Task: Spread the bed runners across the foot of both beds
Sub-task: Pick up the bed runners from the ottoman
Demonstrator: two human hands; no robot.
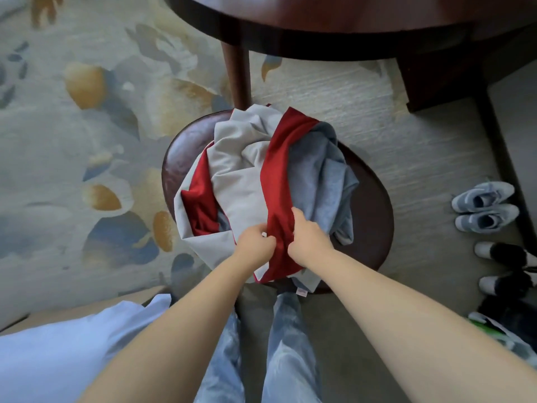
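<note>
A crumpled heap of bed runners (pixel 241 181), red on one face and grey on the other, lies piled on a round dark wooden stool (pixel 374 216) in the middle of the head view. A red band (pixel 282 175) runs down the heap toward me. My left hand (pixel 257 241) grips the near left edge of that red band, fingers curled into the cloth. My right hand (pixel 309 238) grips the same band just to the right, thumb over the fold. How many runners are in the heap is not clear. No bed shows.
A dark wooden table (pixel 334 21) stands behind the stool, one leg (pixel 236 74) close to the heap. Pairs of shoes (pixel 485 207) line the floor at the right. Patterned carpet (pixel 72 141) spreads to the left. My jeans-clad legs stand just before the stool.
</note>
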